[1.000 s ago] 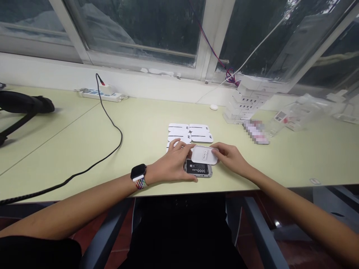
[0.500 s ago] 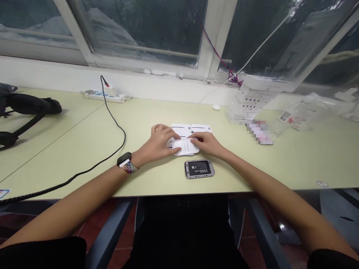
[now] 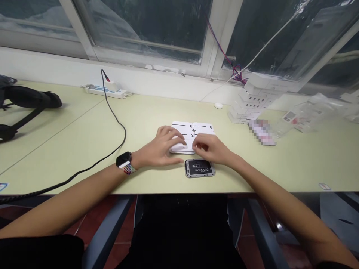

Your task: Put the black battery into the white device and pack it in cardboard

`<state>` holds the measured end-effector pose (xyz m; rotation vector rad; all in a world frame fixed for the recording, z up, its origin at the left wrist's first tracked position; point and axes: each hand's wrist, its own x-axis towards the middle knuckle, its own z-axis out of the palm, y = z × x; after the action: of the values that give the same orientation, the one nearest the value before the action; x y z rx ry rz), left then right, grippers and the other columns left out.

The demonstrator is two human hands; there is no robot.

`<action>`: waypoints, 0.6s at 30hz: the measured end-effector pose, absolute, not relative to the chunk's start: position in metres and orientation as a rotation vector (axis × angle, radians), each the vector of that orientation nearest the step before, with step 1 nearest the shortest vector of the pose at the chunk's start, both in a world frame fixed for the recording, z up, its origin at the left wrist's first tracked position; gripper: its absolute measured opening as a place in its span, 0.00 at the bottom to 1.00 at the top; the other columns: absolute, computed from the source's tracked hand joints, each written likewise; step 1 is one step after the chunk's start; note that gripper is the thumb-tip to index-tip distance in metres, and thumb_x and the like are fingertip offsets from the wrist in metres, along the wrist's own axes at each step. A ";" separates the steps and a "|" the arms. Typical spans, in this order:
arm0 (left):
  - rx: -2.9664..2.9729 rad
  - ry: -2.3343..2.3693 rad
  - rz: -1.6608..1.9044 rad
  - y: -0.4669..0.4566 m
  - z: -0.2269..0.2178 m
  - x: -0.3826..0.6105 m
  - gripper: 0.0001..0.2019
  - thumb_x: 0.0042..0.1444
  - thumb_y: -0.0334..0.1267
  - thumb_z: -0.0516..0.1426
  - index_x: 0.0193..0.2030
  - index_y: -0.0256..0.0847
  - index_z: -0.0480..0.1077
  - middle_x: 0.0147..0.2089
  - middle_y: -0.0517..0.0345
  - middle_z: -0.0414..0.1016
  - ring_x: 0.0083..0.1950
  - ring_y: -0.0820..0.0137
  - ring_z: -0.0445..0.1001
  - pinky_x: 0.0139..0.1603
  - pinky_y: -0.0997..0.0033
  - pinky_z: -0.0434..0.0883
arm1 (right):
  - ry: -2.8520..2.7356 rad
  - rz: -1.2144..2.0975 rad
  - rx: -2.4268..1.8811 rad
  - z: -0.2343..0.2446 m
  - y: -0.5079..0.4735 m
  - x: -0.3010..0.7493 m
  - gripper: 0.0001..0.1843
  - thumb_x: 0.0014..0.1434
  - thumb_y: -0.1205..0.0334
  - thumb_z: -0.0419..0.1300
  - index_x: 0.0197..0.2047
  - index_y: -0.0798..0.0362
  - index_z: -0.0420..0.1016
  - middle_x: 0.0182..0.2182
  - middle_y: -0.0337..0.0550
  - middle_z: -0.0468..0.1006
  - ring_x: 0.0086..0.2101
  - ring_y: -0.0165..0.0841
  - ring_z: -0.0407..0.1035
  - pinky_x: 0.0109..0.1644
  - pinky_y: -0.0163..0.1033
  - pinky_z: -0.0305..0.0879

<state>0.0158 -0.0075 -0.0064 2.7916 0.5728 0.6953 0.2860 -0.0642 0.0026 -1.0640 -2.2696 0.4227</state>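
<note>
White rounded cards or covers with black print (image 3: 203, 127) lie at the middle of the table. My left hand (image 3: 165, 147) is over their left side, its thumb spread away from the fingers and nothing gripped. Curled at the right side of the lower white piece (image 3: 179, 147) is my right hand (image 3: 211, 147); whatever its fingertips may hold is hidden. Just in front of both hands lies a grey-framed device (image 3: 187, 173) with a black battery (image 3: 199, 167) marked 3000mAh, close to my left thumb tip.
A black cable (image 3: 123, 129) runs across the left side from a power strip (image 3: 108, 92). Stacked white boxes (image 3: 249, 102) stand at the back right, near a clear plastic bag (image 3: 314, 112). A small white oval object (image 3: 218, 106) sits by the wall. Black equipment (image 3: 28, 104) is far left.
The white cover held between both hands has been let go by my left hand, whose thumb has swung down. My right hand's fingers have curled in, slightly to the right.
</note>
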 end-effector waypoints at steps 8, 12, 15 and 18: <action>2.834 0.442 0.614 -0.029 -0.011 0.029 0.37 0.52 0.69 0.72 0.63 0.55 0.77 0.73 0.45 0.70 0.80 0.35 0.54 0.80 0.26 0.44 | -2.680 0.411 -0.866 0.015 -0.094 0.279 0.10 0.70 0.67 0.58 0.39 0.52 0.81 0.42 0.43 0.81 0.32 0.30 0.67 0.36 0.37 0.58; 2.840 0.439 0.587 -0.029 -0.014 0.032 0.36 0.53 0.69 0.71 0.64 0.54 0.77 0.73 0.45 0.70 0.79 0.36 0.54 0.80 0.27 0.45 | -2.805 0.372 -0.825 0.017 -0.086 0.272 0.08 0.67 0.67 0.60 0.39 0.52 0.82 0.37 0.42 0.80 0.31 0.31 0.64 0.34 0.37 0.53; 2.801 0.432 0.611 -0.029 -0.015 0.034 0.34 0.54 0.66 0.72 0.61 0.52 0.78 0.69 0.45 0.73 0.78 0.35 0.56 0.80 0.27 0.46 | -2.865 0.338 -0.810 0.022 -0.083 0.269 0.08 0.65 0.67 0.60 0.40 0.52 0.82 0.38 0.41 0.80 0.29 0.30 0.61 0.33 0.37 0.51; 2.784 0.448 0.606 -0.029 -0.015 0.035 0.29 0.54 0.64 0.71 0.55 0.50 0.79 0.67 0.46 0.74 0.77 0.35 0.56 0.78 0.28 0.49 | -2.916 0.304 -0.830 0.026 -0.082 0.266 0.08 0.64 0.67 0.60 0.38 0.53 0.82 0.34 0.40 0.79 0.28 0.29 0.58 0.32 0.37 0.49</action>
<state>0.0353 -0.0290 -0.0153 2.7836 0.4482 0.6057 0.2662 -0.0816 0.0258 -0.8296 -2.9161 0.3041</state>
